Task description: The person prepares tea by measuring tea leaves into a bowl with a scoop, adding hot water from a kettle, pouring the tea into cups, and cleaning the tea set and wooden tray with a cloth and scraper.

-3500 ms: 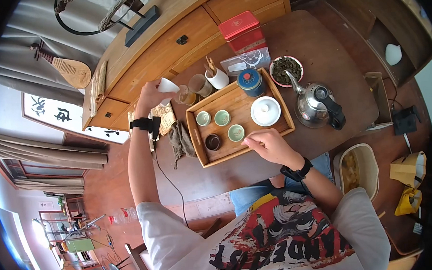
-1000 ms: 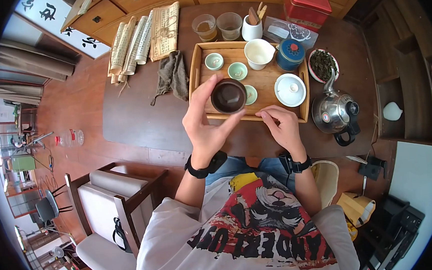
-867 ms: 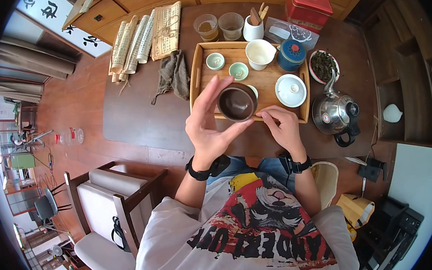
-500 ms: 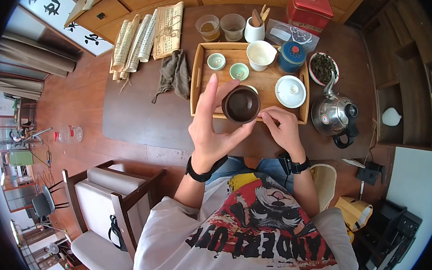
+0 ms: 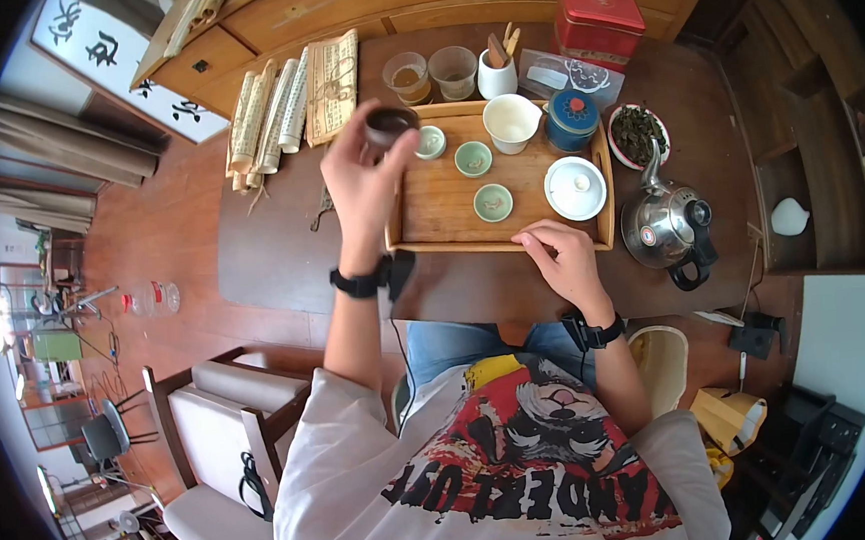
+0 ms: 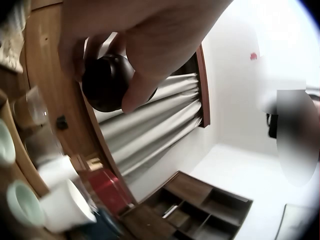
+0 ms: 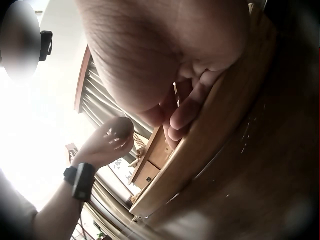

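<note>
Up over the tray's far left corner, my left hand (image 5: pixel 359 190) grips a small dark brown teacup (image 5: pixel 391 124) between thumb and fingers. The left wrist view shows the same cup (image 6: pixel 106 84) held by its sides. My right hand (image 5: pixel 564 259) rests with loosely bent fingers on the near rim of the wooden tea tray (image 5: pixel 441 246). Green teacups, one at the back left (image 5: pixel 431 142), one in the middle (image 5: pixel 473 159) and one nearer (image 5: pixel 493 203), sit on the tray. Beside them stand a white pitcher (image 5: pixel 513 124) and a white lidded bowl (image 5: pixel 575 189).
A blue tea canister (image 5: pixel 571 120) fills the tray's back right corner. To the right are a bowl of tea leaves (image 5: pixel 638 136) and a steel kettle (image 5: pixel 666 229). Two glasses, one with amber liquid (image 5: pixel 408 77), and a tool holder (image 5: pixel 496 73) stand behind; scrolls (image 5: pixel 271 111) lie left.
The white pitcher, earlier in my left hand, now stands on the tray. My left hand picked up the brown teacup and has since carried it left and back. My right hand stays at the rim.
</note>
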`<state>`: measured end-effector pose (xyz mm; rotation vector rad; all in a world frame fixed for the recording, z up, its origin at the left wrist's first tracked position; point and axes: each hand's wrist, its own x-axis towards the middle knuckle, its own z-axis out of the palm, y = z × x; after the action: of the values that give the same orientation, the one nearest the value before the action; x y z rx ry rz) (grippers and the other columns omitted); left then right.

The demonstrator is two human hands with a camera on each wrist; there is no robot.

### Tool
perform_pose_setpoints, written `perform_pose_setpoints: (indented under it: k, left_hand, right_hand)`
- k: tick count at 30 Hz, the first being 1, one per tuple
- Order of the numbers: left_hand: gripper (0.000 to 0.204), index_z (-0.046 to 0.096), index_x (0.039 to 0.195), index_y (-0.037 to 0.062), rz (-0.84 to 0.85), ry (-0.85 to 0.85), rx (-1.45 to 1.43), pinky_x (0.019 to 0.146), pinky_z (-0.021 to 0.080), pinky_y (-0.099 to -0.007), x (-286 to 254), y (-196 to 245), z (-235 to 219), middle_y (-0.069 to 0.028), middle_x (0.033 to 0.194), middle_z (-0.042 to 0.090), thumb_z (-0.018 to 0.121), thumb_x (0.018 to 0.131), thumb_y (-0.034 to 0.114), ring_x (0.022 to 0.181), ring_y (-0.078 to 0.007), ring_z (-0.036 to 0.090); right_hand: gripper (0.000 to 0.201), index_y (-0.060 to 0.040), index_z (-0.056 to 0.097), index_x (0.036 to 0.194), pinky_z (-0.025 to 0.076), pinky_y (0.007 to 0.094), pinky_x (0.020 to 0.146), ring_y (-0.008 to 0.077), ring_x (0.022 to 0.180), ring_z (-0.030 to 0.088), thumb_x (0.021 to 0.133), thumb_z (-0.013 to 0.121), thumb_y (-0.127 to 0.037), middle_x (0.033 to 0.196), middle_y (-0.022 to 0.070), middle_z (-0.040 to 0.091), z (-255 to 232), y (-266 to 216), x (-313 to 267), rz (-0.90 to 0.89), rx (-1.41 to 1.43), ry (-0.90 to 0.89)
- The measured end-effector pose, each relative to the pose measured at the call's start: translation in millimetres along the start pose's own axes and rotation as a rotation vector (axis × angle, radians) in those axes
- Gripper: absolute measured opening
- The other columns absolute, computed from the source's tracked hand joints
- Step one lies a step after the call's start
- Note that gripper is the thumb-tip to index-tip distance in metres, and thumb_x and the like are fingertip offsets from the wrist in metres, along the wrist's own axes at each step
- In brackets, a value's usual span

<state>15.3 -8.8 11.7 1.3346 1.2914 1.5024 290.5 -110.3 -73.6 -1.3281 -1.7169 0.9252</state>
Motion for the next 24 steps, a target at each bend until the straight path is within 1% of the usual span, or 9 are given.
perform_pose_setpoints:
  k: [3, 5, 9, 11, 12, 15, 19, 22, 24]
  left_hand:
    - [0.067, 0.063, 0.15, -0.0064, 0.108, -0.095, 0.28, 0.098, 0.063, -0.0319, 65, -8, -9, -0.0131, 0.126, 0.077, 0.091, 0.089, 0.004, 0.113, -0.0173, 0.076]
    - [0.067, 0.065, 0.145, -0.0035, 0.414, -0.215, 0.583, 0.095, 0.065, -0.0394, 107, -20, -13, -0.0182, 0.126, 0.077, 0.091, 0.084, 0.006, 0.11, -0.0299, 0.079]
    - [0.066, 0.066, 0.144, 0.0019, 0.528, -0.424, 0.959, 0.104, 0.061, -0.0451, 148, -3, -5, -0.0177, 0.133, 0.073, 0.087, 0.081, -0.004, 0.12, -0.0373, 0.074]
    - [0.06, 0.066, 0.137, 0.0033, 0.712, -0.575, 1.108, 0.105, 0.057, -0.0499, 165, -12, -4, -0.0189, 0.132, 0.07, 0.079, 0.08, -0.007, 0.125, -0.0435, 0.067]
    - [0.055, 0.066, 0.133, 0.0033, 0.81, -0.593, 1.171, 0.106, 0.057, -0.0494, 164, -6, 1, -0.0164, 0.133, 0.069, 0.072, 0.08, -0.009, 0.128, -0.0409, 0.065]
    - [0.054, 0.067, 0.133, 0.0049, 0.981, -0.707, 1.29, 0.109, 0.055, -0.0469, 169, 0, 9, -0.0148, 0.132, 0.069, 0.071, 0.08, -0.007, 0.13, -0.0386, 0.064]
    - [0.053, 0.068, 0.131, 0.006, 1.043, -0.737, 1.314, 0.111, 0.054, -0.0463, 166, 6, 13, -0.0141, 0.13, 0.068, 0.069, 0.08, -0.007, 0.131, -0.0371, 0.064]
    - [0.05, 0.067, 0.129, 0.0043, 1.002, -0.673, 1.266, 0.105, 0.057, -0.0469, 158, 13, 15, -0.0135, 0.13, 0.068, 0.073, 0.08, -0.004, 0.125, -0.039, 0.066]
    - [0.049, 0.066, 0.129, 0.0037, 0.571, -0.496, 1.066, 0.1, 0.06, -0.0434, 139, 15, 15, -0.0147, 0.13, 0.071, 0.079, 0.082, 0.0, 0.119, -0.0378, 0.072]
  right_hand:
    - [0.019, -0.0002, 0.083, 0.105, 0.057, 0.032, 0.069, 0.0222, 0.076, 0.075, 0.108, 0.072, -0.015, 0.097, 0.0116, 0.08, 4, 7, -1, -0.039, 0.024, 0.041]
    - [0.018, -0.0008, 0.082, 0.1, 0.056, 0.036, 0.065, 0.0268, 0.07, 0.073, 0.105, 0.075, -0.016, 0.094, 0.0105, 0.079, 7, 11, -2, -0.103, 0.029, 0.078]
    - [0.019, -0.0006, 0.081, 0.097, 0.055, 0.0381, 0.065, 0.0295, 0.072, 0.073, 0.104, 0.075, -0.017, 0.093, 0.0111, 0.078, 7, 10, -2, -0.1, 0.027, 0.12]
    - [0.02, -0.0011, 0.08, 0.095, 0.055, 0.0396, 0.066, 0.0309, 0.074, 0.073, 0.104, 0.075, -0.019, 0.09, 0.0116, 0.076, 9, 13, -4, -0.09, 0.024, 0.106]
    - [0.02, -0.0011, 0.08, 0.095, 0.055, 0.0396, 0.066, 0.0309, 0.074, 0.073, 0.104, 0.075, -0.019, 0.09, 0.0116, 0.076, 10, 13, -3, -0.088, 0.028, 0.119]
    - [0.021, -0.0013, 0.079, 0.095, 0.054, 0.0408, 0.067, 0.0325, 0.075, 0.072, 0.104, 0.075, -0.019, 0.089, 0.0113, 0.075, 8, 14, -4, -0.111, 0.033, 0.121]
    - [0.019, -0.0008, 0.08, 0.097, 0.055, 0.0392, 0.067, 0.0309, 0.075, 0.073, 0.104, 0.074, -0.017, 0.092, 0.0118, 0.077, 6, 13, -5, -0.114, 0.016, 0.095]
    - [0.018, 0.0004, 0.081, 0.1, 0.055, 0.0374, 0.067, 0.0293, 0.075, 0.074, 0.105, 0.074, -0.015, 0.095, 0.0126, 0.079, 6, 13, -5, -0.11, 0.009, 0.075]
    - [0.018, 0.0005, 0.081, 0.1, 0.055, 0.0378, 0.067, 0.0301, 0.075, 0.073, 0.105, 0.074, -0.015, 0.095, 0.0127, 0.079, 6, 13, -5, -0.105, 0.009, 0.079]
